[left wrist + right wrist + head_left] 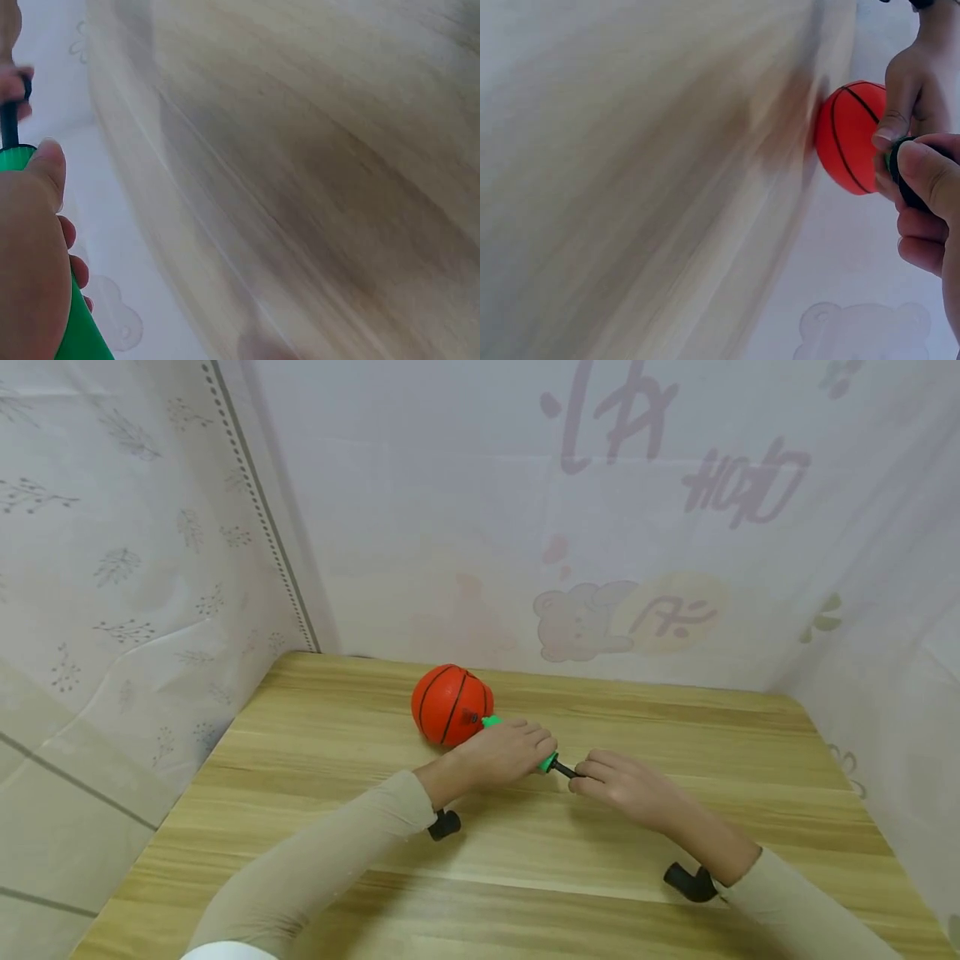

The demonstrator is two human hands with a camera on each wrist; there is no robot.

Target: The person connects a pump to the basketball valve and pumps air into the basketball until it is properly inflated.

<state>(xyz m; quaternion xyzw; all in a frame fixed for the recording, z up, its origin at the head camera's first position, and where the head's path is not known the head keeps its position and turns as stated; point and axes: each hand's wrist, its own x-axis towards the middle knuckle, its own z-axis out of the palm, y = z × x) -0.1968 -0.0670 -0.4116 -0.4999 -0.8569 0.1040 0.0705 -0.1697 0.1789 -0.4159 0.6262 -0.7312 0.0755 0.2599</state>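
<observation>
An orange-red basketball point(450, 705) with black seams rests toward the back of the table, its upper right side looking uneven. My left hand point(504, 753) wraps round the green barrel of a hand pump point(84, 337), whose green tip meets the ball's right side in the head view. At the pump's other end, my right hand point(626, 787) grips the black handle, with a length of dark rod point(565, 769) showing between the hands. In the right wrist view, the thumb and curled fingers point(922, 238) close round that handle, and the ball is just beyond.
The wood-grain table point(525, 902) reaches back to a pale printed curtain point(420, 527) close behind the ball. More patterned cloth point(120, 568) hangs along the left side. Black wrist-camera mounts point(690, 883) stick out below both wrists.
</observation>
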